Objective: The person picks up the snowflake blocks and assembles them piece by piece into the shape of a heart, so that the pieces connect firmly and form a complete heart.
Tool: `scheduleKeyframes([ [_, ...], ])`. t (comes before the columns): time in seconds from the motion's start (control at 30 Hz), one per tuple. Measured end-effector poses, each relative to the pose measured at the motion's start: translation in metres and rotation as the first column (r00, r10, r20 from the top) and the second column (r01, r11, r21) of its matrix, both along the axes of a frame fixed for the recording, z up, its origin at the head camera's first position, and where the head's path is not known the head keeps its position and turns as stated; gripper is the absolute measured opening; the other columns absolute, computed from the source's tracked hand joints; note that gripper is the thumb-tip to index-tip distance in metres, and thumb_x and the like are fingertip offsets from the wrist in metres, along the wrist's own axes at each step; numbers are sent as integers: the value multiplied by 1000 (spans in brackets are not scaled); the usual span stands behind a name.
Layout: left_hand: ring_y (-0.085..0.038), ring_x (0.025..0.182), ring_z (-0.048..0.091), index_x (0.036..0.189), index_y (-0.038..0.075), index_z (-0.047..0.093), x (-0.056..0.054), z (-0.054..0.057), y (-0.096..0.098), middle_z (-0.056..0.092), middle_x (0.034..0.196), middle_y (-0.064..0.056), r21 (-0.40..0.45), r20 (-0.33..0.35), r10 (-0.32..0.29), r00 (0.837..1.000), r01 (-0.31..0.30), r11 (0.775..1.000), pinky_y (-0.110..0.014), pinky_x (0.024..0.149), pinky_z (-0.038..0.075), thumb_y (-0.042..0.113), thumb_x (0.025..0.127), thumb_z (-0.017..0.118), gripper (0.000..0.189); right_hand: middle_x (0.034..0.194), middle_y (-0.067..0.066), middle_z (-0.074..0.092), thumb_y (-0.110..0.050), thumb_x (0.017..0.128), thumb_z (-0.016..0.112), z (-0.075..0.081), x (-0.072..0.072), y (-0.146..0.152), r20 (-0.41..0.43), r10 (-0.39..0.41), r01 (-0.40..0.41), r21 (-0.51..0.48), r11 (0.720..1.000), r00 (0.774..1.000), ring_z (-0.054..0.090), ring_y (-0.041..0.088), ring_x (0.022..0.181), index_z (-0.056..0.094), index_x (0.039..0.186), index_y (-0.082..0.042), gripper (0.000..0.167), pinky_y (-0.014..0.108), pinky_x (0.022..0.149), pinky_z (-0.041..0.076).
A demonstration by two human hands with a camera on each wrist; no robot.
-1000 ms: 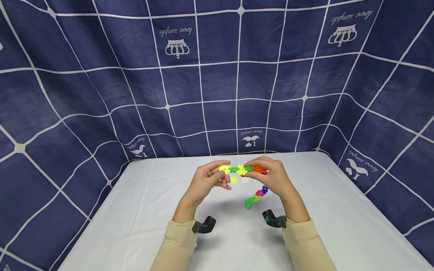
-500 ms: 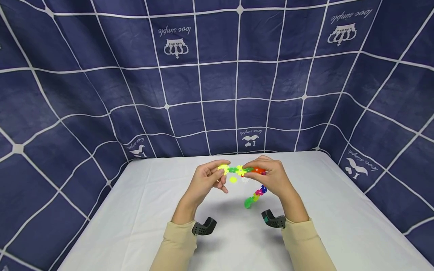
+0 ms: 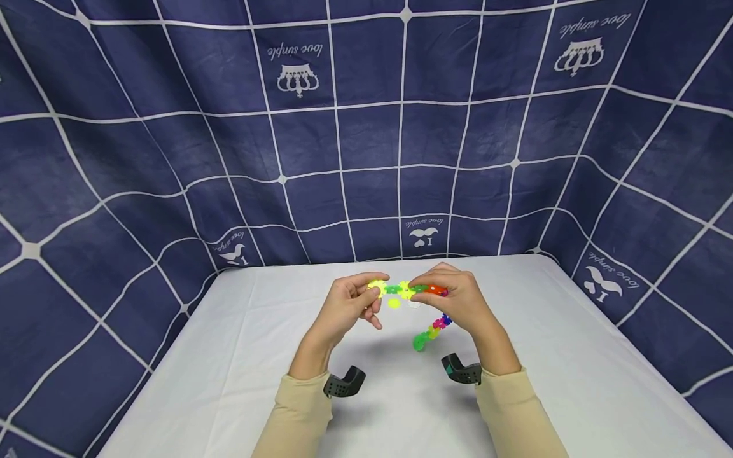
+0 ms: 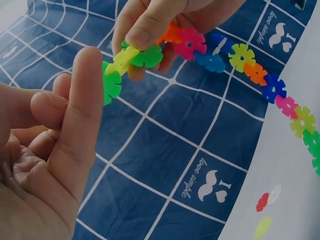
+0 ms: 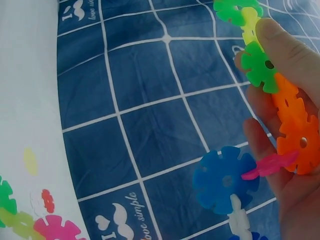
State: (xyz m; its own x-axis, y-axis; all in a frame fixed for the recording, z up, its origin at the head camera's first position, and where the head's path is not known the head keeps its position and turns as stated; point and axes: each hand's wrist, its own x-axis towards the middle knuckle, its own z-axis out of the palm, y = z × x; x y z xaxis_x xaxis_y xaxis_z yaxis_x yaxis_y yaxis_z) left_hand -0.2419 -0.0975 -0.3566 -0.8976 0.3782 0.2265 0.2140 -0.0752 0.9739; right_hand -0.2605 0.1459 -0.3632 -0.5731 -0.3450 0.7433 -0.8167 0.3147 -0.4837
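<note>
A long chain of coloured plastic snowflake discs (image 3: 392,289) stretches between both hands in the head view. My left hand (image 3: 342,308) pinches the yellow disc (image 3: 378,289) at its left end between thumb and index finger. In the left wrist view, the left fingers hide that disc. My right hand (image 3: 458,296) pinches the chain near another yellow disc (image 3: 405,290) and a green disc (image 5: 260,67). Orange discs (image 5: 302,142) lie against the right palm. From there the chain runs down through pink and blue discs (image 5: 227,180) to a green end (image 3: 420,343).
On the white-covered table (image 3: 258,356) lie a loose yellow disc (image 3: 394,303), a white disc (image 3: 414,305) and a small red disc (image 4: 262,202). Navy cloth (image 3: 366,140) with white grid lines hangs behind the table and at both sides.
Both hands keep their grips and have shifted barely at all. The left hand's lower fingers have moved slightly downward and left. The orange part by the right hand has turned a little.
</note>
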Motion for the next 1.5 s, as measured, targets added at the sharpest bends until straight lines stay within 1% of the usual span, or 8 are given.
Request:
scheduleKeyframes([
  [0.13, -6, 53, 48, 131, -2, 60, -1, 0, 1, 55, 68, -3, -5, 7, -5, 1000, 5, 1000, -33, 56, 61, -1, 100, 53, 32, 88, 6, 78, -5, 70, 88, 0, 1, 1, -10, 4, -4, -14, 1000, 1000, 64, 15, 86, 80, 96, -9, 28, 13, 71, 53],
  [0.3, -7, 53, 47, 130, -1, 60, 0, 1, 1, 55, 68, -3, 7, 5, -1, 1000, 1, 1000, -34, 56, 61, -1, 99, 54, 32, 87, 9, 77, -5, 70, 88, -1, 0, 0, 10, 26, -26, -19, 999, 1000, 63, 16, 86, 80, 96, -8, 27, 14, 69, 54],
  [0.53, -7, 53, 46, 129, -3, 60, -2, 2, -2, 55, 67, -3, -4, 5, -1, 1000, 1, 1000, -35, 57, 61, -2, 99, 53, 31, 89, 4, 77, -4, 70, 89, 0, -1, -2, -8, 33, -33, -19, 999, 999, 64, 14, 87, 80, 96, -9, 29, 14, 70, 54],
  [0.77, -7, 56, 51, 128, -3, 60, -4, 1, 0, 54, 67, -2, -14, 14, -1, 1000, 1, 1000, -36, 57, 62, -2, 98, 53, 31, 88, 5, 77, -3, 68, 89, -1, -1, -2, -9, 30, -31, -45, 999, 1000, 65, 15, 86, 80, 95, -7, 28, 13, 70, 53],
  [0.9, -7, 54, 51, 128, -3, 61, -5, 0, -1, 53, 67, -1, -25, 20, 1, 1000, -1, 1000, -37, 58, 62, -2, 99, 52, 31, 87, 6, 77, -5, 68, 88, -2, -1, -3, -8, 38, -39, -51, 998, 999, 66, 17, 84, 80, 94, -7, 27, 13, 69, 53],
  [1.07, -7, 53, 50, 129, -2, 61, -6, -2, -2, 52, 66, -1, -31, 26, 2, 1000, -1, 1000, -38, 58, 62, -1, 99, 52, 31, 87, 5, 78, -4, 68, 89, 0, -1, -4, -15, 39, -39, -47, 998, 999, 66, 16, 85, 80, 94, -7, 28, 13, 69, 53],
  [1.27, -7, 52, 49, 128, -1, 61, -7, -2, -2, 52, 66, -1, -12, 37, -4, 999, 5, 1000, -39, 59, 62, -1, 99, 53, 31, 87, 3, 77, -5, 67, 89, -1, -1, -5, -32, 27, -28, -26, 999, 999, 65, 11, 86, 80, 94, -9, 29, 14, 68, 53],
  [1.5, -7, 55, 47, 129, -1, 60, -6, -2, -3, 52, 66, -1, 14, 53, -4, 999, 3, 1000, -38, 60, 62, 0, 99, 54, 31, 88, 4, 77, -6, 69, 89, -1, -2, -7, -49, 12, -12, -5, 1000, 999, 65, 15, 86, 80, 96, -10, 29, 14, 71, 53],
])
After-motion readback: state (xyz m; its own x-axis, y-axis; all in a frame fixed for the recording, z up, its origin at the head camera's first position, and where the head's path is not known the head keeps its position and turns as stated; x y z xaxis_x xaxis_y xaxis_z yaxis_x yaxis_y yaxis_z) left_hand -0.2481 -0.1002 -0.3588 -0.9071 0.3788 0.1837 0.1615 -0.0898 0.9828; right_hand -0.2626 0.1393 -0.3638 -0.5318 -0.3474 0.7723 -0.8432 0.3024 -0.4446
